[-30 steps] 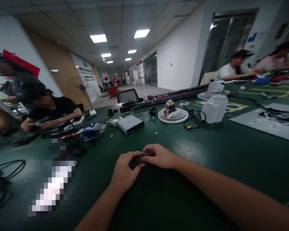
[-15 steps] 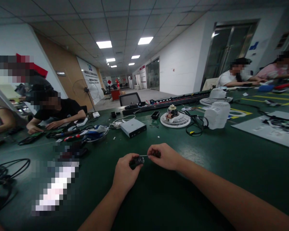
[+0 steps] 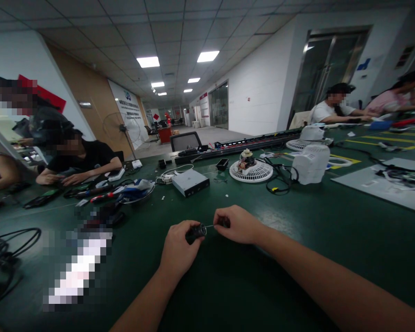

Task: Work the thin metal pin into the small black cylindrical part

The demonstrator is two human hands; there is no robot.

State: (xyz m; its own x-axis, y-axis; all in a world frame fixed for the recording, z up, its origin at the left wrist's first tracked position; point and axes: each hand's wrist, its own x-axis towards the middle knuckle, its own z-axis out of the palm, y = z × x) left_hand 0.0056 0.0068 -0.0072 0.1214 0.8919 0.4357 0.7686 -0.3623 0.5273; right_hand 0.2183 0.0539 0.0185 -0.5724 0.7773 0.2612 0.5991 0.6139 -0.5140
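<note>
My left hand [image 3: 180, 244] is closed around a short black cylinder [image 3: 195, 233] with a shiny ring at its right end, possibly a flashlight. My right hand [image 3: 237, 224] pinches a thin metal rod [image 3: 210, 226] that points left at the ringed end. Whether the rod's tip touches the ring or enters it, I cannot tell. A dark part of what the right hand grips shows between its fingers; the rest is hidden. Both hands are just above the green table [image 3: 228, 276]. Beyond them lies a grey optical disc drive [image 3: 191, 182].
A round white fan part with an exposed motor [image 3: 251, 169], a white plastic housing [image 3: 310, 164] and black cables [image 3: 283, 177] lie farther back. A small black tray [image 3: 222, 164] is near the drive. Tools [image 3: 105, 194] lie left. Other people [image 3: 90, 157] sit around the table.
The cylinder has turned slightly, so its ringed end shows more. The rod's visible tip has shifted from above the cylinder to its ringed end, and my right hand has moved slightly right.
</note>
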